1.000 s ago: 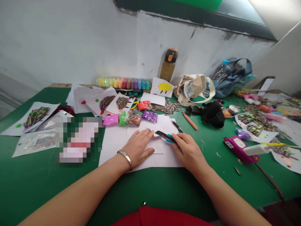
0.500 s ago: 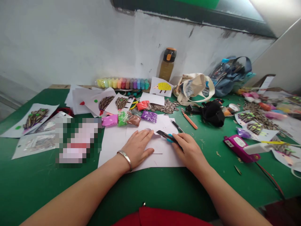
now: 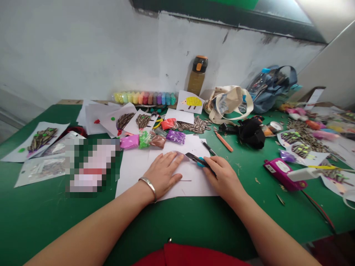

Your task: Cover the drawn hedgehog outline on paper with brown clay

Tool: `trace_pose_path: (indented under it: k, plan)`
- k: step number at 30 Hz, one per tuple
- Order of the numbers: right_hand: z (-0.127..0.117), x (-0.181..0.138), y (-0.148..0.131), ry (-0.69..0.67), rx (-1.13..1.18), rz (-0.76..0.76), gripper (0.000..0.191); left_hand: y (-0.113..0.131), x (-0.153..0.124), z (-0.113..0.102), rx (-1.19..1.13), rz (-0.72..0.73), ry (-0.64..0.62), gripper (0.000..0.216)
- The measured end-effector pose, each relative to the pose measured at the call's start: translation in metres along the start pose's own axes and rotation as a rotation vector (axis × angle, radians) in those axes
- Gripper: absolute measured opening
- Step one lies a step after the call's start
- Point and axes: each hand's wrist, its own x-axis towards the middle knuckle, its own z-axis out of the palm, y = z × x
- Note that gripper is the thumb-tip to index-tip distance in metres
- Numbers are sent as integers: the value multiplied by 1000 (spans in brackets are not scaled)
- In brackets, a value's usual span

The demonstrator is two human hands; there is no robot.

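Note:
White paper (image 3: 133,173) lies on the green table in front of me. My left hand (image 3: 163,171) rests flat on it with the fingers stretched out. In my right hand (image 3: 222,173) is a utility knife (image 3: 198,159) with a black body and a blue part. Its blade end points left, close to my left fingertips and at a slightly raised bit of paper. A thin dark line shows on the sheet below the knife. Just beyond the knife, a black pen (image 3: 208,148) lies across the paper's edge.
Packs of coloured clay (image 3: 176,137) sit along the paper's far edge. Behind them are striped seeds (image 3: 195,125), a hedgehog picture (image 3: 190,102) and a bottle (image 3: 198,77). To the right lie an orange tool (image 3: 223,141), a black pouch (image 3: 251,133) and a magenta glue gun-like device (image 3: 284,173).
The knife's blade end has shifted very slightly, and the raised paper near my left fingertips sits a little differently. Both hands stay nearly where they were.

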Motion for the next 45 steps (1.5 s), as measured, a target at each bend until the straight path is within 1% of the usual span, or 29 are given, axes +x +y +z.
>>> trace_pose_path:
  k: [3, 8, 13, 20, 27, 33, 39, 45]
  plan:
    - [-1, 1, 0, 17, -10, 9, 31, -1, 0, 5, 18, -10, 22, 60]
    - [-1, 0, 2, 29, -55, 41, 31, -2, -1, 11, 62, -26, 33, 53]
    - [-2, 0, 2, 26, -71, 55, 31, -2, 0, 9, 78, -24, 15, 53]
    - [-4, 0, 1, 37, -71, 64, 31, -3, 0, 11, 37, -8, 50, 51]
    - [-4, 0, 3, 42, -72, 70, 31, -2, 2, 11, 53, -5, 52, 46]
    - [-5, 0, 2, 44, -83, 65, 31, 0, 1, 15, 84, 5, 88, 44]
    - [-4, 2, 1, 93, -111, 62, 30, 1, -1, 18, 125, 28, 119, 43]
    - [-2, 3, 4, 85, -140, 73, 31, 0, -1, 21, 139, 60, 157, 43]
